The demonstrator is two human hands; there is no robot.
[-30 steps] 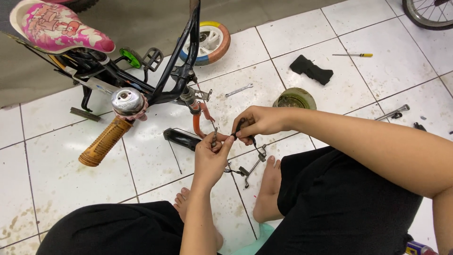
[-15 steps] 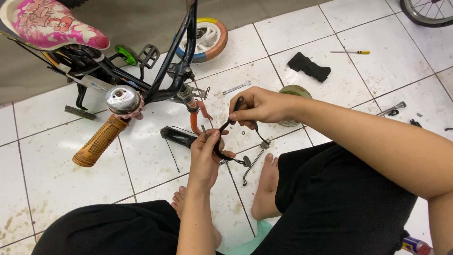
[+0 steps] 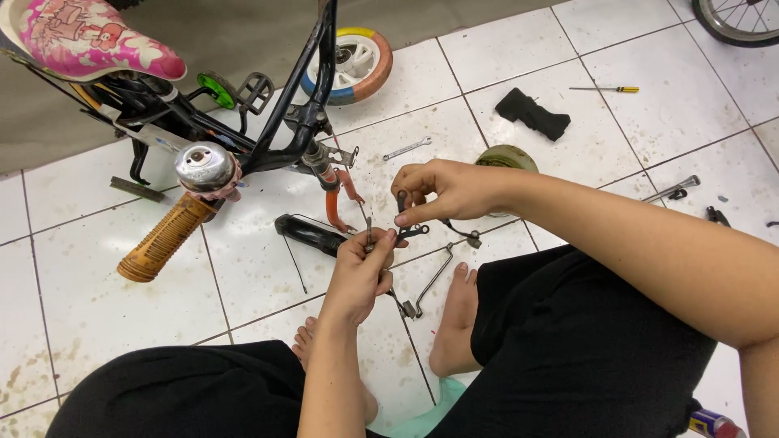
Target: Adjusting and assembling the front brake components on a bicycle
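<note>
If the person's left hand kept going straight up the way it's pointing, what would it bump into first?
Likely the small black metal part pinched in the right hand, just above the left hand; beyond lies the bike's orange fork. Depth is hard to judge.

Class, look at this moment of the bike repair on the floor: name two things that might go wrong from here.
The small black brake part is pinched only by the right hand fingertips, so it might slip and drop among the loose tools. The left hand grips a thin cable whose end may prick a finger. Bare feet lie close to a metal rod.
</note>
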